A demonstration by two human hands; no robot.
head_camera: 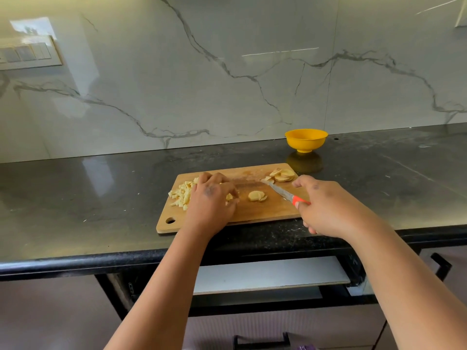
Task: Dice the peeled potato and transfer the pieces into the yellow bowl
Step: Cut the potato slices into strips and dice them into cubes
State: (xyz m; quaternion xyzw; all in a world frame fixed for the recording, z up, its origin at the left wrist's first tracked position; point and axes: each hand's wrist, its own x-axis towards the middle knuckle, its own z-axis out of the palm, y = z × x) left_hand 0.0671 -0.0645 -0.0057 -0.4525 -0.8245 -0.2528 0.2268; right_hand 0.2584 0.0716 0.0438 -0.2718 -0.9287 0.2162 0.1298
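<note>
Already pale diced potato [180, 194] lies heaped at the cutting board's [252, 214] left end, under the left hand [211, 198], whose curled fingers rest on it. Slices [257, 196] sit mid-board, more slices [281, 175] far right. Right hand [326, 205] grips the knife [283, 192], blade pointing up-left. Yellow bowl [306, 139] stands behind, well apart.

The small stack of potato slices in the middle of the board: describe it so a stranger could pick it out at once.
Start at the wooden cutting board on the black counter. Near its middle, between the two hands, lies a small stack of slices, apart from everything else. Unlike the diced pile at the left end, it is still round slices, and unlike the bigger slice heap at the far right corner, it lies away from the knife tip.
</note>
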